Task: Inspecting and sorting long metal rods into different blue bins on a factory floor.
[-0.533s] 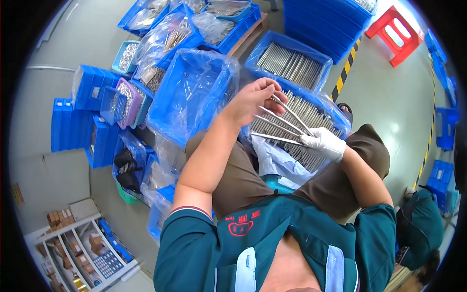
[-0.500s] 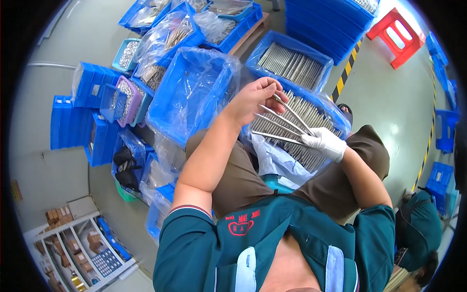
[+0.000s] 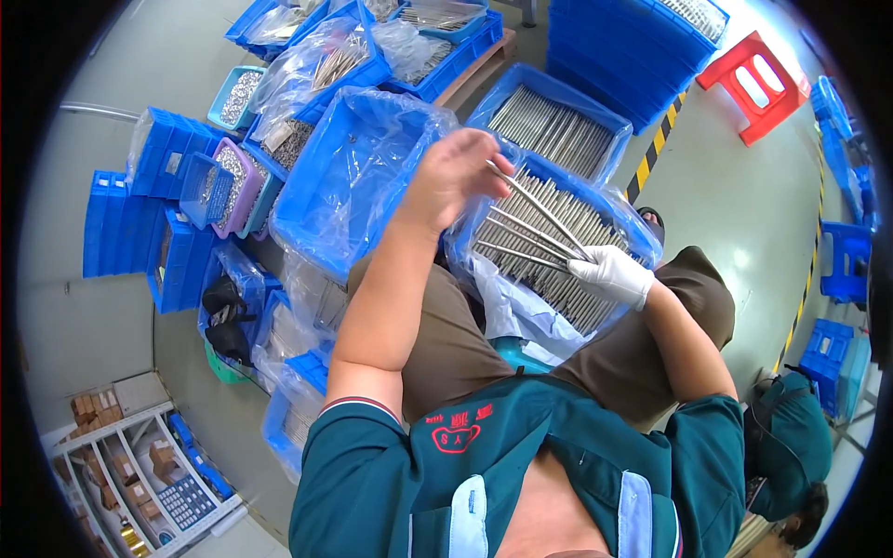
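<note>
My right hand (image 3: pixel 611 277), in a white glove, is closed around several long, slim silver metal pieces (image 3: pixel 544 216) that fan out to the left from its fingers. Bare and smeared by motion, my left hand (image 3: pixel 456 177) is at the far end of the uppermost piece; its grip cannot be made out. Both hands are above a plastic-lined blue crate (image 3: pixel 654 244) between my knees. Many similar metal pieces (image 3: pixel 595 219) lie in rows inside it. Crumpled pale wrapping (image 3: pixel 507 302) hangs over the crate's near side.
A lined blue crate (image 3: pixel 339 191) stands to the left, with another crate of metal pieces (image 3: pixel 549 130) beyond. Stacked blue crates (image 3: pixel 623 60) rise at the back. On the far right are a red stool (image 3: pixel 755 88) and another person (image 3: pixel 791 446). Small bins crowd the left.
My left hand has moved slightly left and turned, blurring at the end of the top piece. My gloved right hand keeps its fan of metal pieces. The view has shifted a little.
</note>
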Demonstrator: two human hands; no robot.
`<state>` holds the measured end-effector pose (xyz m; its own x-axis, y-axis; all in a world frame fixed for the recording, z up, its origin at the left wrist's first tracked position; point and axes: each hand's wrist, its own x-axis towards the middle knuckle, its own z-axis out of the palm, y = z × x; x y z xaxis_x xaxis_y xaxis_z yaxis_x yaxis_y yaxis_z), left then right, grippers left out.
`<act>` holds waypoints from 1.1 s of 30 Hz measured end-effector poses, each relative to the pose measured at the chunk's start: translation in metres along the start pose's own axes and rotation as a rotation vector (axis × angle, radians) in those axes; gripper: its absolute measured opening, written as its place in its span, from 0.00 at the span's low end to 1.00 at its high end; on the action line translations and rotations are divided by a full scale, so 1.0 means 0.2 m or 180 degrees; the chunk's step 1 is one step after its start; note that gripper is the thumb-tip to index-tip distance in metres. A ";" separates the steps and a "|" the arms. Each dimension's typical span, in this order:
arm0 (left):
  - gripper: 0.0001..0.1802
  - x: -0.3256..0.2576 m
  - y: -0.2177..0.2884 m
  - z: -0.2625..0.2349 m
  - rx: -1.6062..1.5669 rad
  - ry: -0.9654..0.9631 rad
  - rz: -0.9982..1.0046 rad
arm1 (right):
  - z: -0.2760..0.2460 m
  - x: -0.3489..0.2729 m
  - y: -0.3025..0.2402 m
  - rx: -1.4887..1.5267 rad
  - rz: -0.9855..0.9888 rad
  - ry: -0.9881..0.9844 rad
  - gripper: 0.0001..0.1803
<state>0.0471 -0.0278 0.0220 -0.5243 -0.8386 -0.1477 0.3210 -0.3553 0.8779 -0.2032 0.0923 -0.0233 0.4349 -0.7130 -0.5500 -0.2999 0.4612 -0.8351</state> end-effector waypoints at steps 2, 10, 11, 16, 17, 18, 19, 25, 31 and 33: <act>0.14 0.00 0.03 -0.09 -0.0098 0.0117 0.0230 | -0.01 0.02 0.04 -0.0130 0.0073 0.0065 0.19; 0.13 0.00 0.10 -0.26 -0.0883 0.0760 0.0756 | -0.35 0.28 0.17 0.2531 0.1273 0.0121 0.09; 0.13 -0.01 0.10 -0.26 -0.0854 0.0894 0.0739 | -0.39 0.35 0.12 0.2274 0.1096 0.0466 0.08; 0.13 -0.01 0.09 -0.24 -0.0771 0.1157 0.0721 | -0.77 0.87 0.33 0.3106 0.1154 0.1082 0.05; 0.13 -0.02 0.09 -0.25 -0.0814 0.1178 0.0666 | -0.83 0.99 0.41 0.3356 0.1247 0.1053 0.05; 0.13 0.00 0.08 -0.24 -0.0852 0.1167 0.0631 | -0.91 1.07 0.51 0.3612 0.1345 0.1066 0.06; 0.13 0.03 0.06 -0.22 -0.0940 0.1095 0.0567 | -1.03 1.11 0.65 0.3691 0.1249 0.1114 0.07; 0.14 0.04 0.09 -0.23 -0.0847 0.1323 0.0403 | -1.01 1.50 0.76 0.5171 0.1384 0.1922 0.07; 0.17 0.13 0.06 -0.23 -0.0887 0.1387 0.0256 | -1.26 1.71 1.08 0.4780 0.0989 0.2497 0.06; 0.17 0.15 0.05 -0.22 -0.0927 0.1394 0.0233 | -1.30 1.77 1.15 0.3984 0.1410 0.3333 0.11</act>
<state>0.0689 -0.0749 0.0055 -0.1338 -0.9373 -0.3220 0.5828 -0.3372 0.7394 -0.3398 -0.1916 -0.4074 -0.3549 -0.2053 -0.9121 0.7954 0.4463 -0.4100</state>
